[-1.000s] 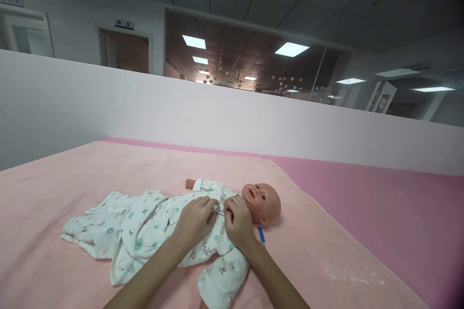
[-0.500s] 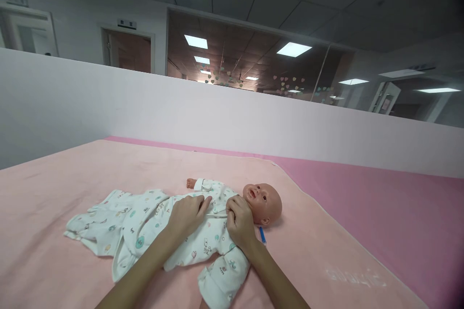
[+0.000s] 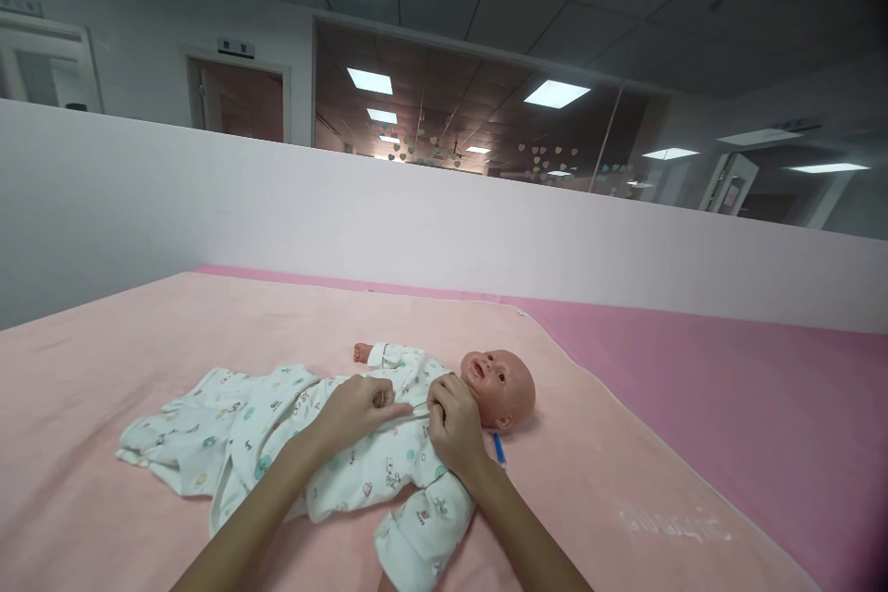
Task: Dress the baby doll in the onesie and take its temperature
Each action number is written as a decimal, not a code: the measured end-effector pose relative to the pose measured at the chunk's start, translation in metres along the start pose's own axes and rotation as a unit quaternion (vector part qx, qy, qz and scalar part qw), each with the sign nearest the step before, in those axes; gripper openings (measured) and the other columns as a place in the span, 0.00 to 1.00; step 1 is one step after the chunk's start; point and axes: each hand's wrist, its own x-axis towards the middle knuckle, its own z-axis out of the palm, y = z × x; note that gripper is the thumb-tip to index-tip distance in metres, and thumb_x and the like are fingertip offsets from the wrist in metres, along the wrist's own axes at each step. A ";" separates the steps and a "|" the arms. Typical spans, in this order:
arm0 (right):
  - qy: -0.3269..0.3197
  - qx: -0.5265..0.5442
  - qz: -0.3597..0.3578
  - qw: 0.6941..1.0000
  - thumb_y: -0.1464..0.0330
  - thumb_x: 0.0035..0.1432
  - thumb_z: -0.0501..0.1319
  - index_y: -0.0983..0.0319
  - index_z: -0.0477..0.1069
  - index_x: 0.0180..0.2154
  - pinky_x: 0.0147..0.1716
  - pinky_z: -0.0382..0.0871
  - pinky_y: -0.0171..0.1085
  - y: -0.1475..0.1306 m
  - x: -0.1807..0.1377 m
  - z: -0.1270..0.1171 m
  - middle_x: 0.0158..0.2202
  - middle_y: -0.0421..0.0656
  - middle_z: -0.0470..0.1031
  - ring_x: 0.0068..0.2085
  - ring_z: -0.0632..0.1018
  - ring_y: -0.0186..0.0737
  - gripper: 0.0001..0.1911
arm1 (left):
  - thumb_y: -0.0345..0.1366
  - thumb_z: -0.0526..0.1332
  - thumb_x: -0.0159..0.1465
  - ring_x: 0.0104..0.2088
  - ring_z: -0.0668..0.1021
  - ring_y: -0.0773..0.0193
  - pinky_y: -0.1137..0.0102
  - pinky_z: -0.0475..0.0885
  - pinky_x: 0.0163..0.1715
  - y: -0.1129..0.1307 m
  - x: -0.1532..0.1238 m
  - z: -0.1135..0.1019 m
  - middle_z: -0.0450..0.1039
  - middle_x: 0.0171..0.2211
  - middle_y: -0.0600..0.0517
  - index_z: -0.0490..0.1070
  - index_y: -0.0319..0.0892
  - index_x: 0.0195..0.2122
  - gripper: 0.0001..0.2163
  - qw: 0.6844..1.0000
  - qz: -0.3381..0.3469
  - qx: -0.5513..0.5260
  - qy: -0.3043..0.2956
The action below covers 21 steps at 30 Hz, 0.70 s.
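A baby doll lies on its back on a pale pink blanket, head to the right. It wears a white printed romper whose legs trail off to the left. My left hand rests on the doll's chest and pinches a thin white tie of the romper. My right hand is closed on the other end of that tie, just below the doll's chin. The tie runs taut between the two hands.
A small blue pen-like object lies on the blanket under the doll's head. A darker pink sheet covers the right side. A white partition wall runs along the back and left.
My left hand has shifted slightly left and drawn the tie out, so it is now stretched between my hands. My right hand has stayed at the doll's collar.
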 end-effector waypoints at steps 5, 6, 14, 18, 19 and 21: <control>0.001 0.001 0.004 1.000 0.81 0.45 0.46 0.62 0.53 0.20 0.28 0.53 0.35 0.000 0.000 0.000 0.24 0.40 0.61 0.28 0.61 0.34 0.09 | 0.43 0.65 0.44 0.21 0.60 0.72 0.76 0.52 0.20 -0.014 -0.003 -0.027 0.57 0.19 0.59 0.65 0.40 0.27 0.14 0.968 -0.018 -0.161 -0.190; 0.000 0.002 0.005 1.000 0.81 0.44 0.47 0.62 0.53 0.20 0.28 0.53 0.35 0.000 0.000 0.000 0.24 0.40 0.61 0.28 0.61 0.34 0.09 | 0.42 0.65 0.44 0.22 0.61 0.72 0.77 0.53 0.20 -0.017 -0.004 -0.031 0.58 0.19 0.59 0.66 0.40 0.28 0.14 0.958 -0.020 -0.190 -0.216; 0.002 0.004 0.005 1.000 0.81 0.45 0.46 0.62 0.53 0.20 0.28 0.52 0.34 0.002 0.000 0.001 0.24 0.40 0.61 0.28 0.61 0.34 0.09 | 0.37 0.63 0.47 0.23 0.60 0.73 0.77 0.53 0.21 -0.027 -0.003 -0.036 0.59 0.20 0.57 0.70 0.39 0.28 0.09 0.939 -0.035 -0.270 -0.211; 0.000 0.001 0.005 1.000 0.81 0.45 0.46 0.62 0.52 0.20 0.28 0.51 0.34 0.002 0.001 0.000 0.24 0.39 0.60 0.28 0.60 0.33 0.09 | 0.36 0.63 0.47 0.21 0.60 0.73 0.76 0.52 0.21 -0.033 0.000 -0.029 0.59 0.17 0.57 0.73 0.38 0.26 0.07 0.959 -0.047 -0.231 -0.159; 0.001 0.002 0.005 1.000 0.81 0.45 0.46 0.62 0.52 0.20 0.28 0.51 0.34 0.002 0.001 0.001 0.24 0.39 0.60 0.28 0.60 0.33 0.09 | 0.36 0.63 0.47 0.21 0.60 0.72 0.76 0.53 0.21 -0.035 0.001 -0.028 0.61 0.17 0.57 0.74 0.39 0.25 0.07 0.961 -0.049 -0.221 -0.157; 0.000 0.003 0.006 1.000 0.81 0.44 0.46 0.63 0.52 0.20 0.28 0.51 0.34 0.002 0.000 0.001 0.24 0.39 0.60 0.28 0.60 0.33 0.09 | 0.37 0.63 0.46 0.22 0.62 0.71 0.75 0.54 0.22 -0.036 0.001 -0.027 0.65 0.18 0.55 0.76 0.39 0.25 0.08 0.966 -0.050 -0.197 -0.160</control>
